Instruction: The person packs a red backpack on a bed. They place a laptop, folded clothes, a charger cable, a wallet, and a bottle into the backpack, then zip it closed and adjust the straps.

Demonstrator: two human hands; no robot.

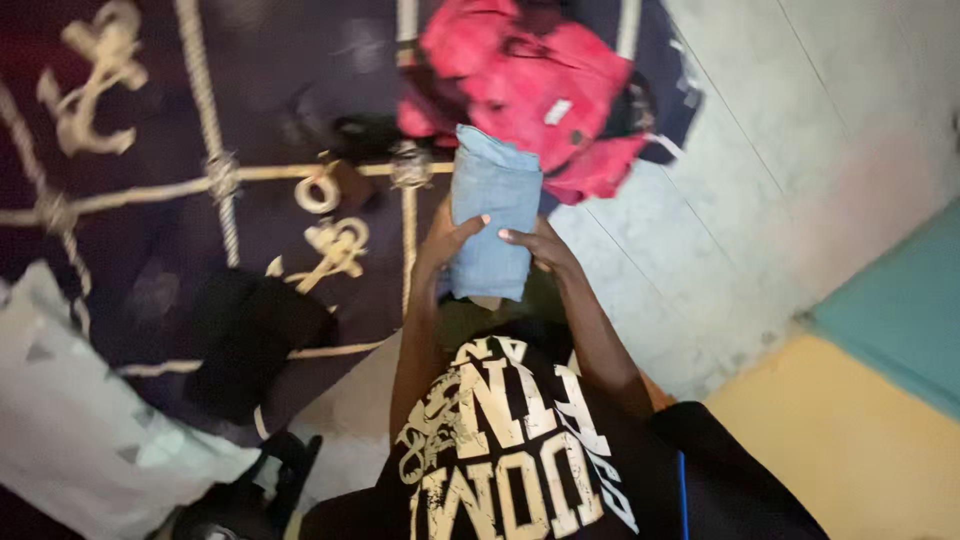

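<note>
Both hands on a folded light-blue denim piece [492, 213], likely jeans. Left hand [447, 243] grips its left edge, thumb laid across the front, fingers hidden behind the cloth. Right hand [540, 248] grips the right edge near the bottom, fingertips pressed flat on the front. Neither hand spread; both closed on the fabric. The denim is held upright in front of the person's chest, above the near edge of the bed; can't tell if its top end rests on anything. Just behind its top end sits a red backpack [535, 85], at the far right corner of the bed, partly hanging over the edge; touching or just overlapping in view, can't tell which. The bed carries a dark navy bedspread [150, 230] with cream rope-and-anchor print. Black garment [250, 335] lies near the bedspread's near edge, left of the left forearm. White cloth [75, 420] at the near left corner. Pale tiled floor [740, 190] to the right. Frame is motion-blurred.
</note>
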